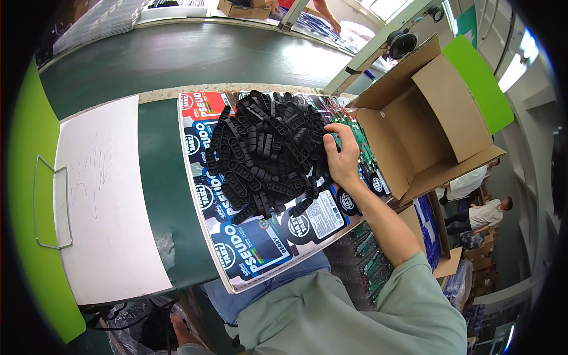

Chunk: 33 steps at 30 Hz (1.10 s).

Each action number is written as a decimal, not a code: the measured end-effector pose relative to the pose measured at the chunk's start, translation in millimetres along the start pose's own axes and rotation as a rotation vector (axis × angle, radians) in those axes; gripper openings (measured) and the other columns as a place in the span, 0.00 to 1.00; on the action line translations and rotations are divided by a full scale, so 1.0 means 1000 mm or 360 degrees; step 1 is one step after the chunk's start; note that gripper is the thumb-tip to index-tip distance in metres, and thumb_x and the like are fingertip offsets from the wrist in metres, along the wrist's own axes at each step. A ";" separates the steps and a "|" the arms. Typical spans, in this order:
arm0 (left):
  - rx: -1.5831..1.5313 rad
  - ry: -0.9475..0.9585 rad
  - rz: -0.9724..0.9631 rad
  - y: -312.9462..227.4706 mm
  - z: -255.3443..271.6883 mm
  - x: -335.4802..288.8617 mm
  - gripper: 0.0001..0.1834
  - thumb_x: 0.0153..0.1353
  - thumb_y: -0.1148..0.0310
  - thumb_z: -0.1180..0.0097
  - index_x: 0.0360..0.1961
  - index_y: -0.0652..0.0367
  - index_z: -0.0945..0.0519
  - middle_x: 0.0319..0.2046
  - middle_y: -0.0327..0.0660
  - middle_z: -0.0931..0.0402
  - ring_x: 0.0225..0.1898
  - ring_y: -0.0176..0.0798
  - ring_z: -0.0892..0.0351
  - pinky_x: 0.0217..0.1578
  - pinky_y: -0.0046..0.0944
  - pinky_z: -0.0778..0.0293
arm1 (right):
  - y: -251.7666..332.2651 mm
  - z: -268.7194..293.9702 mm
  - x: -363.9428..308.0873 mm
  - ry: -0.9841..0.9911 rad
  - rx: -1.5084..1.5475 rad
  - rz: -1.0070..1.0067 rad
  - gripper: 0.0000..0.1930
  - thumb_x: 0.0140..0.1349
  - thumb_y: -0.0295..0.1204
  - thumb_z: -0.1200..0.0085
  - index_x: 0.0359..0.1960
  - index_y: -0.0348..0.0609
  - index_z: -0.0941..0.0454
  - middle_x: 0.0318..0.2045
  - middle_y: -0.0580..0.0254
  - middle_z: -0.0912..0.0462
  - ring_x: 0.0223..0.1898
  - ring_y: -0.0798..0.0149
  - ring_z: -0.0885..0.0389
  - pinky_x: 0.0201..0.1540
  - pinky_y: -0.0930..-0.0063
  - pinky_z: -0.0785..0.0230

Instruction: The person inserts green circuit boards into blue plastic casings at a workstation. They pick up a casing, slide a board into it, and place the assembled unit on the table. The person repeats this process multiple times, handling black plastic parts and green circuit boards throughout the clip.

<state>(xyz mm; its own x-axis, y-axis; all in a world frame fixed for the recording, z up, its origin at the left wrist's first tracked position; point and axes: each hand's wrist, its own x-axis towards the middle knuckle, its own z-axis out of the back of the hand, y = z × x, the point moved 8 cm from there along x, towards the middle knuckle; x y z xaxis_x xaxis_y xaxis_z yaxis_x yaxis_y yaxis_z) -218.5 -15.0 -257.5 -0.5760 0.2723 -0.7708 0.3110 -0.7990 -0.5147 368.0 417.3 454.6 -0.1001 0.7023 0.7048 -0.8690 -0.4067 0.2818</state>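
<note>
A heap of small black oblong plastic parts with ridged slots lies on a board covered with printed sheets. Against the heap's right side rests my right hand, thumb and fingers apart and curved toward the parts; nothing shows in its grasp. Low at the left, below the table edge, my left hand reaches down beside a clear plastic bag with dark contents. Its fingers are mostly out of sight, so whether it holds anything cannot be seen.
An open cardboard box stands right of the heap. Green circuit boards with wires lie between them. A white sheet and a green panel with a wire handle are at left. Beyond runs a dark conveyor belt; other people are in the background.
</note>
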 end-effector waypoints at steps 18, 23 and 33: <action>-0.0006 0.0049 -0.0039 0.004 -0.006 0.000 0.27 0.65 0.63 0.39 0.63 0.57 0.27 0.52 0.45 0.20 0.49 0.47 0.21 0.51 0.49 0.25 | -0.002 0.001 -0.001 -0.0017 -0.0019 -0.0022 0.15 0.70 0.38 0.40 0.44 0.36 0.19 0.44 0.48 0.16 0.48 0.46 0.18 0.54 0.57 0.28; -0.0028 0.0042 -0.0053 0.007 -0.002 -0.003 0.27 0.64 0.64 0.37 0.62 0.60 0.26 0.50 0.44 0.19 0.46 0.46 0.20 0.50 0.48 0.24 | 0.000 -0.001 0.001 -0.0013 -0.0011 -0.0035 0.14 0.70 0.37 0.40 0.43 0.36 0.19 0.44 0.48 0.16 0.48 0.46 0.18 0.54 0.58 0.28; -0.0073 0.0040 -0.0105 0.009 0.002 -0.007 0.26 0.61 0.65 0.34 0.59 0.65 0.23 0.47 0.44 0.18 0.42 0.45 0.19 0.46 0.47 0.23 | -0.001 -0.001 0.001 -0.0024 0.0002 -0.0028 0.13 0.70 0.37 0.40 0.43 0.37 0.19 0.44 0.48 0.17 0.49 0.46 0.18 0.54 0.57 0.28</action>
<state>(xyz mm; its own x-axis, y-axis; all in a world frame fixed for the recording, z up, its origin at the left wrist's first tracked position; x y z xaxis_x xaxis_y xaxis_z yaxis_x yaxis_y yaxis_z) -212.9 -25.4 -256.4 -0.5773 0.3376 -0.7434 0.3074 -0.7537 -0.5810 368.0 419.2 454.6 -0.0773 0.7004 0.7095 -0.8700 -0.3949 0.2952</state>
